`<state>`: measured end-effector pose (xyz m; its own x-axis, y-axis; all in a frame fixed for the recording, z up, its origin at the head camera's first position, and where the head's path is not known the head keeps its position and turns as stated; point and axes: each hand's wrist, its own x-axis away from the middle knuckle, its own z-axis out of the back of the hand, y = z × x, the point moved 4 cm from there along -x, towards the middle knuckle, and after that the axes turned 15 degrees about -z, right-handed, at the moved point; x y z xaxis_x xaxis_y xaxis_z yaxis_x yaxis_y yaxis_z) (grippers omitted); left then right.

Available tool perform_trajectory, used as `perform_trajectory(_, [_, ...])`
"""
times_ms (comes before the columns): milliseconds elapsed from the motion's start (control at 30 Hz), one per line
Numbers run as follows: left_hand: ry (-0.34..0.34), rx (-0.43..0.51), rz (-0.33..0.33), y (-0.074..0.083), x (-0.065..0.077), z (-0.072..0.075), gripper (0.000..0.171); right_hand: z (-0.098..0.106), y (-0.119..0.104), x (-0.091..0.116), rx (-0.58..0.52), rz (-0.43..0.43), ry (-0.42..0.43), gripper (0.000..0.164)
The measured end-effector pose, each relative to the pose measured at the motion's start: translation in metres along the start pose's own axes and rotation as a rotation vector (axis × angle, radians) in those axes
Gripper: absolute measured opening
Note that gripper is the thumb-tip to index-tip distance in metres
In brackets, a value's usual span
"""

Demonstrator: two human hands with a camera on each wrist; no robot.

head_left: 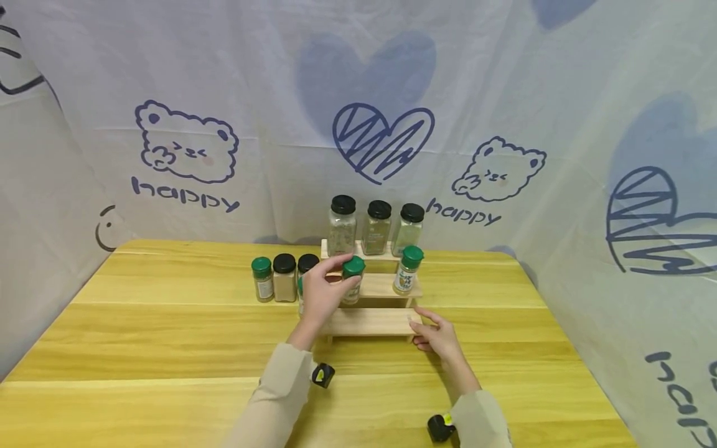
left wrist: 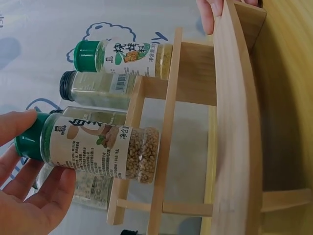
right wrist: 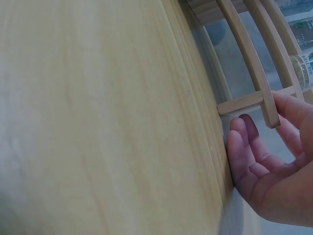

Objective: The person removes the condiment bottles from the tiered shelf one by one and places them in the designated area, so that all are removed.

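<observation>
My left hand (head_left: pixel 320 297) grips a spice jar (left wrist: pixel 93 147) by its green cap, fingers on either side of it. Pale, seed-like grains show through the jar's clear lower part. In the left wrist view its base is at the middle step of a three-tier wooden rack (head_left: pixel 366 320); whether it touches cannot be told. My right hand (head_left: pixel 439 339) holds the right end of the rack's lowest step, thumb and fingers around the board's edge. Another green-capped jar (head_left: pixel 407 270) stands at the right end of the middle step.
Three black-capped jars (head_left: pixel 376 229) line the top step. Left of the rack, a green-capped jar (head_left: pixel 262 280) and black-capped jars (head_left: pixel 284 279) stand on the wooden table (head_left: pixel 168 348); another green cap is partly hidden behind my left hand. A printed cloth (head_left: pixel 269 74) hangs behind.
</observation>
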<state>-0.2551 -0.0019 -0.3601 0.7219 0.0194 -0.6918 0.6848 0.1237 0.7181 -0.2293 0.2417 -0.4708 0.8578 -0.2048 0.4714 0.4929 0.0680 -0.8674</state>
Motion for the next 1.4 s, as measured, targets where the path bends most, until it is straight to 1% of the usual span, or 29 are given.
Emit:
perform_trajectory(100, [0.009, 0.024, 0.015, 0.003, 0.003, 0.004, 0.035, 0.0, 0.0, 0.0, -0.005, -0.004, -0.005, 0.044])
perform_trajectory(333, [0.03, 0.047, 0.022, 0.036, 0.004, 0.017, 0.034, -0.001, 0.0, 0.0, -0.004, -0.003, -0.001, 0.045])
perform_trajectory(433, [0.031, 0.05, 0.027, 0.039, 0.005, 0.021, 0.034, -0.001, 0.001, -0.001, -0.007, -0.007, 0.001, 0.045])
perform_trajectory(500, [0.04, 0.046, 0.026, 0.037, 0.007, 0.024, 0.034, -0.001, 0.001, -0.001, -0.008, -0.007, 0.002, 0.045])
perform_trajectory(700, [0.076, 0.035, 0.043, 0.013, 0.016, 0.034, 0.036, 0.0, 0.0, 0.0, -0.013, -0.003, 0.004, 0.045])
perform_trajectory(800, [0.089, 0.013, 0.045, 0.01, 0.019, 0.041, 0.035, 0.0, 0.0, 0.0, -0.012, -0.001, 0.004, 0.045])
perform_trajectory(900, [0.098, 0.01, 0.038, 0.01, 0.02, 0.048, 0.034, 0.0, 0.0, 0.0, -0.004, 0.001, 0.005, 0.045])
perform_trajectory(967, [0.094, 0.002, 0.055, 0.017, 0.019, 0.054, 0.034, 0.0, 0.001, 0.0, 0.0, 0.002, 0.005, 0.045])
perform_trajectory(1000, [0.089, -0.004, 0.058, 0.017, 0.019, 0.057, 0.034, 0.0, 0.001, 0.0, 0.002, 0.003, 0.004, 0.045])
perform_trajectory(1133, [0.069, 0.001, 0.099, 0.028, 0.018, 0.069, 0.034, -0.001, 0.001, 0.0, 0.005, 0.003, 0.006, 0.045])
perform_trajectory(1200, [0.063, 0.008, 0.11, 0.027, 0.018, 0.074, 0.034, -0.001, 0.001, -0.001, 0.006, 0.004, 0.007, 0.045])
perform_trajectory(1233, [0.06, 0.014, 0.121, 0.03, 0.018, 0.076, 0.035, -0.001, 0.001, -0.001, 0.006, 0.004, 0.007, 0.045])
perform_trajectory(1400, [0.037, -0.009, 0.164, 0.03, 0.019, 0.086, 0.035, -0.001, 0.002, -0.001, 0.003, 0.002, 0.006, 0.045])
